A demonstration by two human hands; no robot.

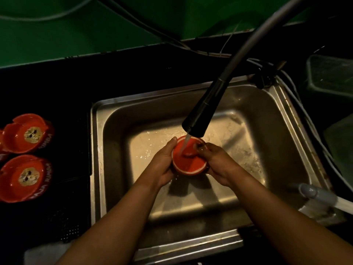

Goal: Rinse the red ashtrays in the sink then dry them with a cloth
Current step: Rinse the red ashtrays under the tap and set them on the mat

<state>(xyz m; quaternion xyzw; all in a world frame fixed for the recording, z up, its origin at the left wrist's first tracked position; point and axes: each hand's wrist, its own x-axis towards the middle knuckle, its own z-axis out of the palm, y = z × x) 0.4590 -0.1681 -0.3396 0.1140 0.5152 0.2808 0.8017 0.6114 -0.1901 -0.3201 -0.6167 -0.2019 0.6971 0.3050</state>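
Observation:
A red ashtray [188, 161] with a white rim ring is held bottom-up over the steel sink [114, 131], under a thin stream of water from the black faucet head [204, 109]. My left hand [162, 161] grips its left side, thumb on the upper edge. My right hand [215, 161] holds its right side, with fingers lying on the red base where the water lands. Two more red ashtrays [26, 131] [24, 176], each with a round emblem inside, sit upright on the dark counter at the left. No cloth is clearly visible.
A grey hose [267, 25] arcs from the upper right to the faucet head. Cables run along the back of the counter. A greenish bin [330, 75] stands at the right. A grey pipe [315, 194] lies at the sink's right front corner. A third ashtray's edge [2, 148] shows at the far left.

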